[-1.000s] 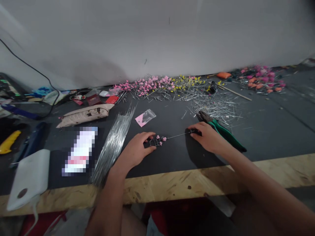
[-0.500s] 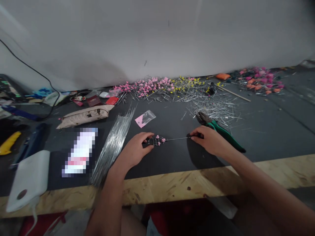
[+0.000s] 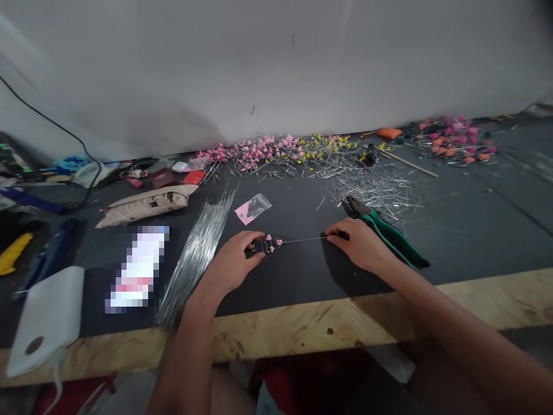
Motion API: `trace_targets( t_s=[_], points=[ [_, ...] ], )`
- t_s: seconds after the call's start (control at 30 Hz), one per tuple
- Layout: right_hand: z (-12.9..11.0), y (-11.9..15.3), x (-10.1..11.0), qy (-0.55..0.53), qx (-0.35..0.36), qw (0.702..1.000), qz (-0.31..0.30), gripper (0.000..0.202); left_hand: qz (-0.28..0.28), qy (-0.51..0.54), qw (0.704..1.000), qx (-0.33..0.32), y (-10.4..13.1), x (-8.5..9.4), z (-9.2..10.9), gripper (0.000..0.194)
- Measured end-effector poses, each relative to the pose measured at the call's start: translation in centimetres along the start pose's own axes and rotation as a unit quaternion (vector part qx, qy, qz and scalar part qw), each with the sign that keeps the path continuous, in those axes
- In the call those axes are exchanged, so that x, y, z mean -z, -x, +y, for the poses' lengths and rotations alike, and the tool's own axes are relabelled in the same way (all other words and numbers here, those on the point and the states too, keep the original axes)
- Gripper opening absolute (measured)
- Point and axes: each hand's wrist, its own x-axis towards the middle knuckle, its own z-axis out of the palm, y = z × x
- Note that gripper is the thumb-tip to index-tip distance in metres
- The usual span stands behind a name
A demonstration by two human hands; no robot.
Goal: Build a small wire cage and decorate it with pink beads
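Note:
My left hand (image 3: pixel 233 259) grips a small wire frame (image 3: pixel 261 245) between thumb and fingers at its left end. Little pink flowers (image 3: pixel 272 242) sit on the frame's right side. From there a thin straight wire stem (image 3: pixel 303 240) runs right to my right hand (image 3: pixel 356 242), whose thumb and fingers pinch its far end. Just beyond the right hand lie green-handled pliers (image 3: pixel 391 236). Left of my left hand is a bundle of straight silver wires (image 3: pixel 196 253). A small clear bag with a pink card (image 3: pixel 253 208) lies behind the frame.
Along the wall lie heaps of wire stems with pink (image 3: pixel 259 150) and yellow (image 3: pixel 324 144) tips, loose wires (image 3: pixel 375 187), and pink-orange pieces (image 3: pixel 460 141). At left are a blurred phone (image 3: pixel 138 268), a white power bank (image 3: pixel 47 317) and a beige pouch (image 3: pixel 147 204). The wooden table edge (image 3: pixel 302 331) runs in front.
Both hands have moved slightly left together with the wire frame and its stem, the grips unchanged. The whole view has also shifted a little.

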Motion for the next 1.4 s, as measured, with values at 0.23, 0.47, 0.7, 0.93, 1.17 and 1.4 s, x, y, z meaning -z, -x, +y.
trace_targets(
  t_s=[0.23, 0.47, 0.7, 0.93, 1.17, 1.4],
  points=[
    [-0.1, 0.7, 1.3, -0.004, -0.049, 0.999, -0.017, 0.025, 0.014, -0.011, 1.000, 0.008, 0.0, 0.2, -0.3, 0.034],
    [-0.3, 0.9, 0.7, -0.003, -0.037, 0.999, -0.026, 0.016, 0.020, -0.018, 1.000, 0.009, 0.0, 0.2, -0.6, 0.033],
    [-0.7, 0.6, -0.2, 0.002, -0.013, 1.000, -0.012, 0.014, 0.020, -0.014, 1.000, 0.013, 0.1, 0.3, -0.5, 0.033],
    [-1.0, 0.5, -0.5, 0.011, 0.001, 1.000, -0.010, 0.013, 0.016, -0.005, 1.000, 0.015, 0.1, 0.4, -0.3, 0.033],
    [-1.1, 0.6, -0.1, 0.016, 0.000, 0.999, -0.028, 0.011, 0.027, -0.012, 0.999, 0.027, 0.3, 0.7, -0.4, 0.033],
    [-1.6, 0.8, 0.3, -0.001, -0.014, 0.999, -0.043, 0.013, 0.084, -0.022, 0.995, 0.059, 0.4, 1.5, -0.1, 0.030]
  ],
)
